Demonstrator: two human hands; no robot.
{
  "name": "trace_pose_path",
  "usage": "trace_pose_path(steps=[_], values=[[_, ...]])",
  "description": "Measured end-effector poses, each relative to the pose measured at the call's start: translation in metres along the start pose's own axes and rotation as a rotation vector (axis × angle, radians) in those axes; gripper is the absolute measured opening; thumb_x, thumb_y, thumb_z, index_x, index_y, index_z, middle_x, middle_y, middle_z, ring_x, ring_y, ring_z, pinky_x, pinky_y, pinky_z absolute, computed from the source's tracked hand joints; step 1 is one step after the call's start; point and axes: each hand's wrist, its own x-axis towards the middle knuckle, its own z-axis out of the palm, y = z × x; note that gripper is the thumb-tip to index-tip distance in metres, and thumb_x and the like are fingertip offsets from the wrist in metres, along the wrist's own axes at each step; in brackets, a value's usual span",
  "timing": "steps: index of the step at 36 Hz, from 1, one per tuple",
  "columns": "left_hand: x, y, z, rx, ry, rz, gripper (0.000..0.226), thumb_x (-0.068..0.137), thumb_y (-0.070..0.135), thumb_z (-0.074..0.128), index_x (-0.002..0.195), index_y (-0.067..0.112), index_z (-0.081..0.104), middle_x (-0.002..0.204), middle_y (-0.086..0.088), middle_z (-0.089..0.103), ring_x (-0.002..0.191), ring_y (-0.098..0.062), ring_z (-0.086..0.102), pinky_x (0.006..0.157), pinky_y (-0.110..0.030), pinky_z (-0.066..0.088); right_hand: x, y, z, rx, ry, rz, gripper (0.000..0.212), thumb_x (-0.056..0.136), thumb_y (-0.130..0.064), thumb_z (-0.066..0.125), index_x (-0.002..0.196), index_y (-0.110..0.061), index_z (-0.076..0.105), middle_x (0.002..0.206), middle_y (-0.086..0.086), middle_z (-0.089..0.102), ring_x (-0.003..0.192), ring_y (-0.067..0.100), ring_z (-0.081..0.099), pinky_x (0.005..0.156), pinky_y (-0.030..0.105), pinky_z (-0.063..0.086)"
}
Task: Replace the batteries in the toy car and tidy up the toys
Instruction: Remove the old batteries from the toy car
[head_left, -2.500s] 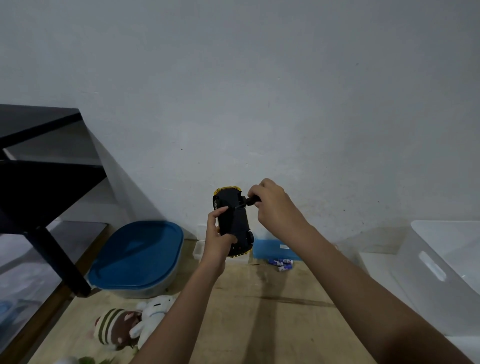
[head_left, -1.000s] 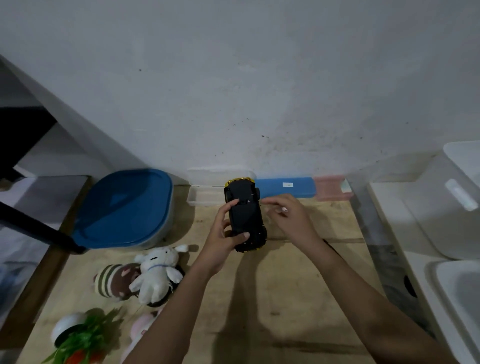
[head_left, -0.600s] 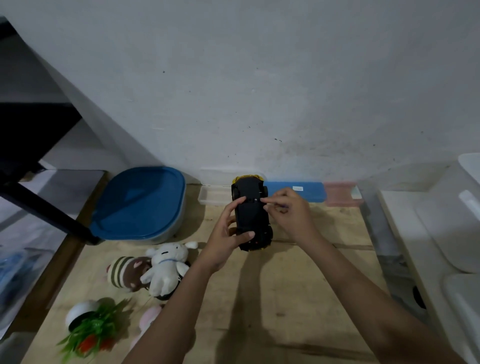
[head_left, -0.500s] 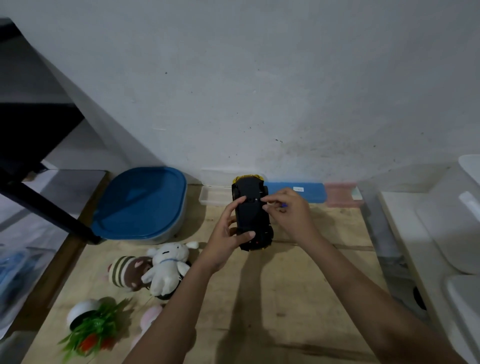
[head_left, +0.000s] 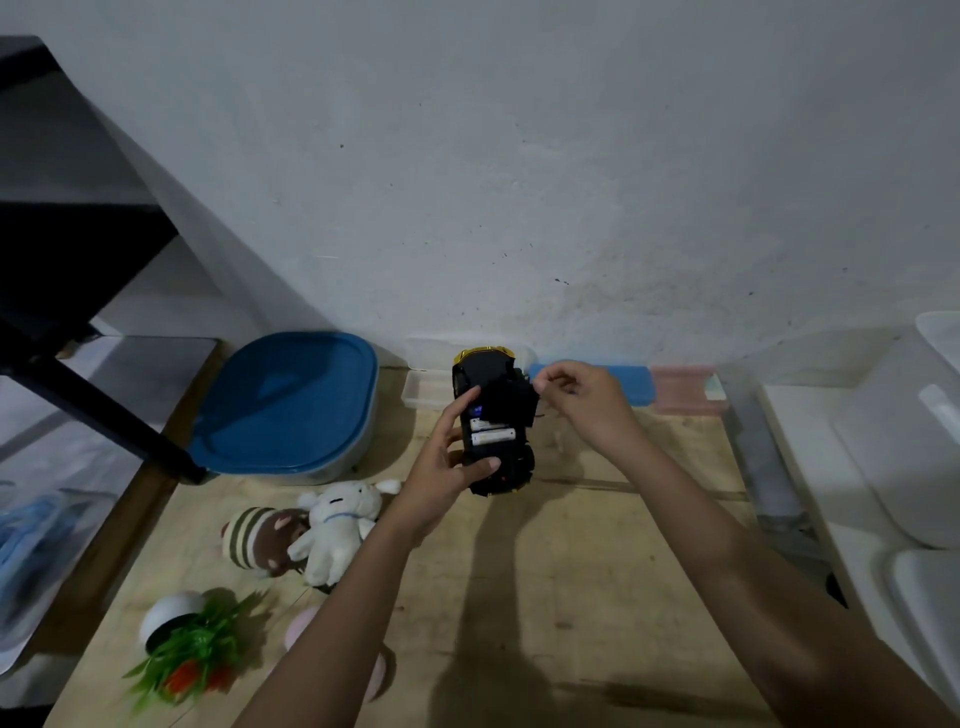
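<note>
The black and yellow toy car (head_left: 511, 467) is upside down in the left hand (head_left: 441, 467), above the wooden surface (head_left: 571, 571), its black battery lid (head_left: 511, 402) lifted so two white batteries (head_left: 491, 435) show side by side inside, and a white bunny (head_left: 337, 519) and a striped brown plush (head_left: 257, 535) lie on the surface nearby

Bare left hand (head_left: 441, 470), bare right hand (head_left: 584, 402), forearms (head_left: 727, 561) uncovered to frame edge
</note>
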Motion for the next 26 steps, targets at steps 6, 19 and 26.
trace_pose_path(steps=[6,19,26], values=[[-0.002,-0.003,-0.019,-0.021,0.081,-0.017,0.076,0.08,-0.001,0.069,0.124,0.056,0.045,0.129,0.002,0.051,0.116,-0.024,0.054,0.093,-0.054,0.049,0.002,0.017,-0.019,0.159,0.169,0.094,0.008,0.091,-0.007,0.055,0.085,-0.006,0.061,0.068,0.0,0.057,0.052,-0.005,0.055,0.051,0.01,0.046],[-0.007,-0.01,-0.036,0.021,0.151,-0.02,0.081,0.077,0.002,0.073,0.126,0.058,0.041,0.132,-0.002,0.053,0.116,-0.023,0.056,0.085,-0.038,0.053,-0.049,0.147,-0.011,-0.17,0.121,0.494,0.032,0.082,0.004,0.054,0.058,-0.018,0.059,0.078,0.011,0.062,0.081,0.027,0.058,0.076,0.039,0.046],[-0.002,-0.001,-0.025,0.032,0.144,0.014,0.08,0.078,-0.001,0.071,0.128,0.052,0.037,0.123,0.004,0.055,0.107,-0.014,0.058,0.084,-0.031,0.054,-0.047,0.129,-0.013,-0.225,0.174,0.416,0.015,0.081,0.002,0.061,0.071,-0.01,0.061,0.079,0.009,0.062,0.082,0.028,0.06,0.069,0.027,0.04]])
